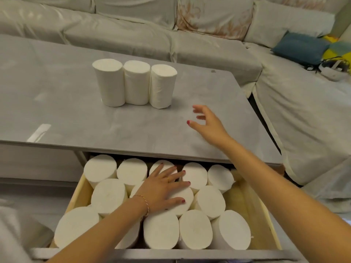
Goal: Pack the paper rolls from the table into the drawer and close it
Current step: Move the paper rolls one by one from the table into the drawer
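While the left hand [163, 188] lies flat with straight fingers on the rolls packed in the drawer [245, 198], the nearer right hand [207, 120], open and empty, hovers over the table [57, 114], three upright paper rolls [134, 83] standing ahead to its left.

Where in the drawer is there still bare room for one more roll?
Bare floor shows along the drawer's right wall, beside the rolls. The left and middle are crowded; the left hand presses there.
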